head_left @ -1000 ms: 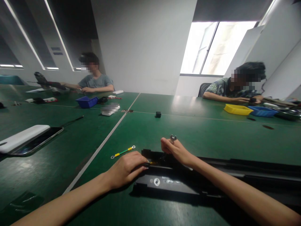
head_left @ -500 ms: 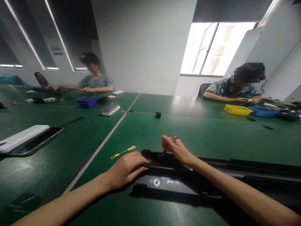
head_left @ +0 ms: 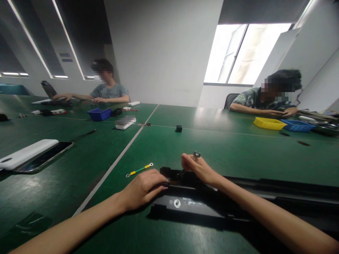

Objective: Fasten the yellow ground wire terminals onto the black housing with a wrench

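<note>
A long black housing (head_left: 201, 208), shaped like a channel, lies across the table in front of me. My left hand (head_left: 144, 187) grips its left end, fingers over the rim and thumb on the near side. In my fist, my right hand (head_left: 197, 166) holds a wrench (head_left: 196, 155); its open jaw sticks up above the hand. The wrench's lower end reaches down into the channel, where the contact point is too dark to make out. Just beyond my left hand lies a short green-and-yellow ground wire (head_left: 139, 170) with ring terminals, touched by neither hand.
Two phone-like devices, one a white slab (head_left: 29, 153), lie at the left. A small black cube (head_left: 179, 128) stands ahead. Further back are a dark blue bin (head_left: 99, 114), a yellow bin (head_left: 269, 124) and a blue bin (head_left: 299, 126). Two people sit across the table.
The wrench has turned slightly in my right hand, so its upper jaw faces differently. My left hand stays at the housing's end. The view has shifted a little.
</note>
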The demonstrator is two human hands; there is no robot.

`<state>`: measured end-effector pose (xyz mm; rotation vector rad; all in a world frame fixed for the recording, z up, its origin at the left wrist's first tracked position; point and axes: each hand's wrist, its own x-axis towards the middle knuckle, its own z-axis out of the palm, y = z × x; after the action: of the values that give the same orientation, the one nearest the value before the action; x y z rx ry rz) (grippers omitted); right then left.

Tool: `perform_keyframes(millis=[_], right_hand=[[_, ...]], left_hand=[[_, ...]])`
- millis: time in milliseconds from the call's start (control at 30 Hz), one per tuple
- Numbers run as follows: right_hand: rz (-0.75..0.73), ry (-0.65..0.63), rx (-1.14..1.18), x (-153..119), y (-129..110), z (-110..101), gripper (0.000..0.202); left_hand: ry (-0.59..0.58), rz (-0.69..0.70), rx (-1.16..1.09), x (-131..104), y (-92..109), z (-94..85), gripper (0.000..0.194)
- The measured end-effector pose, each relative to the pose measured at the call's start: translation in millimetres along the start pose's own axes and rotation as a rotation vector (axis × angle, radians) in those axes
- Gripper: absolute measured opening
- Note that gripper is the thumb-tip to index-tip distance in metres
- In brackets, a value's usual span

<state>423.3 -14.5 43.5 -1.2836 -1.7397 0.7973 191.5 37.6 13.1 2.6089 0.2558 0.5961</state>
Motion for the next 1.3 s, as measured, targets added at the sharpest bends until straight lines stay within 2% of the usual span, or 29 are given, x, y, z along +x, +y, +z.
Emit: perform_keyframes(millis=[1300], right_hand=[[0.016,-0.016,0.012,0.6,1.2,0.8,0.064]], left_hand=[[0.004,0.004,0.008,-0.9,1.1,-0.4,0.02]])
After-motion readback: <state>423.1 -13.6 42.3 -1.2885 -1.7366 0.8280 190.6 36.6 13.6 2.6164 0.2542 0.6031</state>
